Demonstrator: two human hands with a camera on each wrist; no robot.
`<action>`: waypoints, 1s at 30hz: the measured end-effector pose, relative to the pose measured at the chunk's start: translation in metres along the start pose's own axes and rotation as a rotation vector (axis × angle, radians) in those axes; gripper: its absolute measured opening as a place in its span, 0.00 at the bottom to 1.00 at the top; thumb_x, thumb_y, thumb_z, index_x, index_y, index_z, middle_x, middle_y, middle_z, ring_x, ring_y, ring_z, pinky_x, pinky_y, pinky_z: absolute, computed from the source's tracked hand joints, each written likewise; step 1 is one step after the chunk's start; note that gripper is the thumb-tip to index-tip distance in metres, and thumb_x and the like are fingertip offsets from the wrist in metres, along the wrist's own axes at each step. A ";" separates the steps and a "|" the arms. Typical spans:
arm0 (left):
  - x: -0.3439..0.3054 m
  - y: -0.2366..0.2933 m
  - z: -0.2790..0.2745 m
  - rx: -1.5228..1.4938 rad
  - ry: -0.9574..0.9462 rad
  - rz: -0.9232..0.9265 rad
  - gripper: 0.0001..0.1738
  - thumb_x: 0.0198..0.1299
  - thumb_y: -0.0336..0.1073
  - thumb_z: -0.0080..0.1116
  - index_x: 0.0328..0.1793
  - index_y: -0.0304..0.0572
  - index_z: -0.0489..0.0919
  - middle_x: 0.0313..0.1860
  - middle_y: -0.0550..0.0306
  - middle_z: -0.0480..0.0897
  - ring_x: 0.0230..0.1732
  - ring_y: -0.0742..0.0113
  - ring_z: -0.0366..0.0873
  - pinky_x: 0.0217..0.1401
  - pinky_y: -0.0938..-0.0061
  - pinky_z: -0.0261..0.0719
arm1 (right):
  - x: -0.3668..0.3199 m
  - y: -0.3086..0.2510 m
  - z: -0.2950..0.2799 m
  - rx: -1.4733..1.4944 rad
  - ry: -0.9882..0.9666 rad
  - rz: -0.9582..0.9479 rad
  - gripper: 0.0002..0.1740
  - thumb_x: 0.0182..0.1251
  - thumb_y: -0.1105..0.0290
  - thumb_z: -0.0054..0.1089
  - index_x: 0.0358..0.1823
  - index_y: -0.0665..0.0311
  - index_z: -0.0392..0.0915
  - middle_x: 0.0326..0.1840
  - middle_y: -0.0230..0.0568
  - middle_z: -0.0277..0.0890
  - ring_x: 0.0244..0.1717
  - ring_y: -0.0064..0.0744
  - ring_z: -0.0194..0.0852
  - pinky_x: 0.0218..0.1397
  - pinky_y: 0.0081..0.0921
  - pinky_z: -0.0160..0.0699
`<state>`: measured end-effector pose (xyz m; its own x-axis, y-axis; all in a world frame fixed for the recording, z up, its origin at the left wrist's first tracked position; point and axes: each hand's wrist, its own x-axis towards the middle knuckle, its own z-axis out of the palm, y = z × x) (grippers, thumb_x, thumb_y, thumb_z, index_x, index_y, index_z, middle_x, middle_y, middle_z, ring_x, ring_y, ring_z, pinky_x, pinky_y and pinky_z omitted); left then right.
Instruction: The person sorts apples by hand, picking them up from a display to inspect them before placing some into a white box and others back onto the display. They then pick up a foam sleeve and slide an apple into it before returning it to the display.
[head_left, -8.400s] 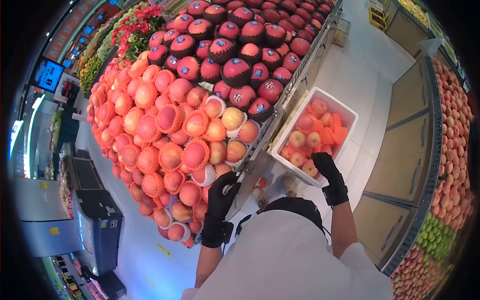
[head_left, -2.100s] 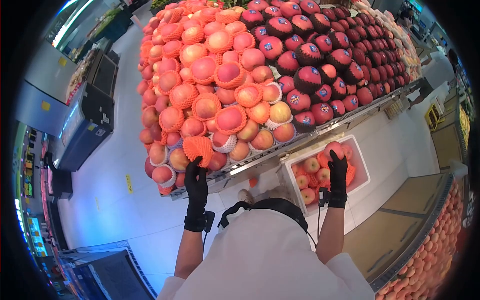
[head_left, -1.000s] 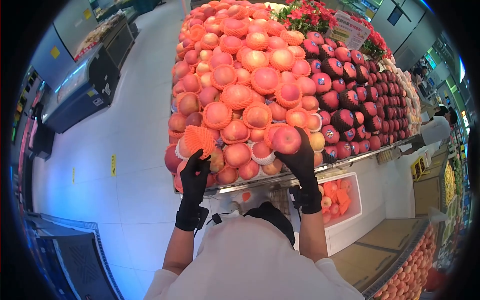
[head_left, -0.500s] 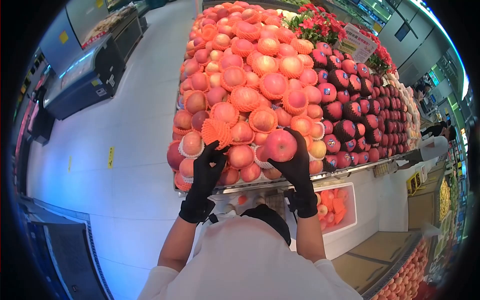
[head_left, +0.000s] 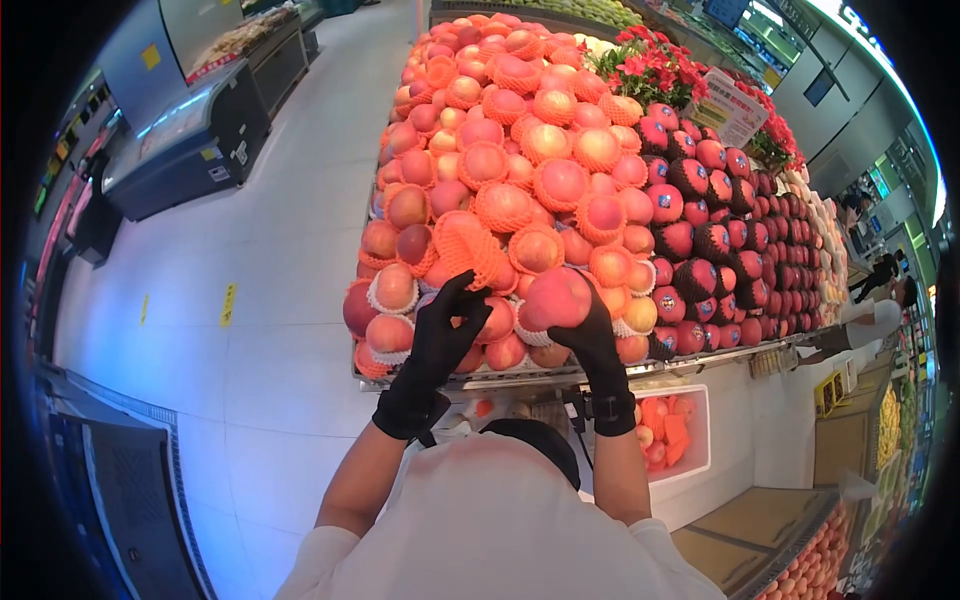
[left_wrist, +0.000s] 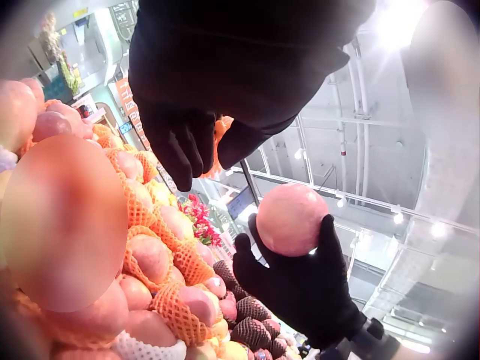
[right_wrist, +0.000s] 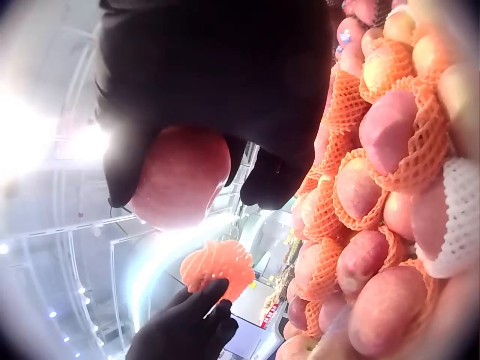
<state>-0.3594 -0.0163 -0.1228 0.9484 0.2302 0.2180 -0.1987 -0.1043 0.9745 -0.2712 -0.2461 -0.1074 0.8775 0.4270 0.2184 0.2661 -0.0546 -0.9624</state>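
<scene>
My gloved left hand (head_left: 440, 335) pinches an orange foam net sleeve (head_left: 465, 245) between thumb and fingers, above the front of the apple pile. No apple shows inside the sleeve, which appears flattened in the right wrist view (right_wrist: 217, 270). To its right, my gloved right hand (head_left: 597, 350) grips a bare red apple (head_left: 556, 298), thumb and fingers around its sides. A small gap separates apple and sleeve in the right wrist view. Behind both hands rises the heap of apples (head_left: 505, 205), many in orange nets and a few in white ones.
Dark red apples in black nets (head_left: 690, 235) fill the display's right side. A white foam box (head_left: 708, 430) with apples and loose nets stands on the floor below right. Red flowers (head_left: 655, 70) and a sign (head_left: 730, 105) stand behind. A freezer cabinet (head_left: 190, 150) is far left.
My right hand has lifted the apple from the white box to the display's front. The left hand, still pinching the net sleeve, has come closer to it. The view has swung round.
</scene>
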 end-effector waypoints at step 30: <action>-0.001 -0.011 -0.016 -0.445 -0.063 -0.228 0.40 0.59 0.25 0.67 0.76 0.31 0.60 0.60 0.45 0.77 0.57 0.62 0.80 0.58 0.70 0.82 | -0.007 0.002 0.037 0.544 -0.194 0.253 0.27 0.78 0.61 0.53 0.69 0.70 0.64 0.59 0.44 0.74 0.56 0.33 0.77 0.58 0.32 0.82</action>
<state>-0.3625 -0.0001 -0.1332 0.9903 0.1391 0.0068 -0.0580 0.3676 0.9282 -0.2919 -0.2159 -0.1166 0.7846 0.6199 -0.0106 -0.2259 0.2699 -0.9360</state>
